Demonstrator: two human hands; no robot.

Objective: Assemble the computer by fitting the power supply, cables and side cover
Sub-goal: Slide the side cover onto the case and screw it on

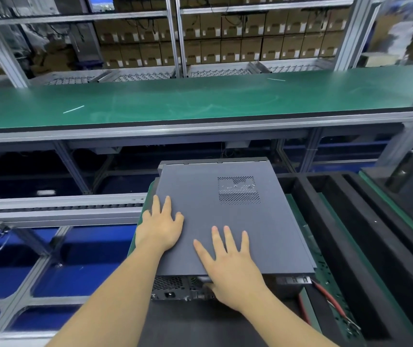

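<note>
Right hand [228, 266]: grip wide, flat fingers press the side cover [225, 216], palm over its near edge.
Left hand [161, 226]: grip wide, flat beside it, at the cover's left edge.
Cover: lies on the computer case [175, 288], under both palms.
Handling: probably stiff, thin, smooth metal; better to push flat near the edges.
Bench [200, 103]: beyond the hands.

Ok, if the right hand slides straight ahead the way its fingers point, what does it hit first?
Probably the perforated vent grid: the right hand lies flat on the side cover, with bare panel between. It could pass just left.
</note>
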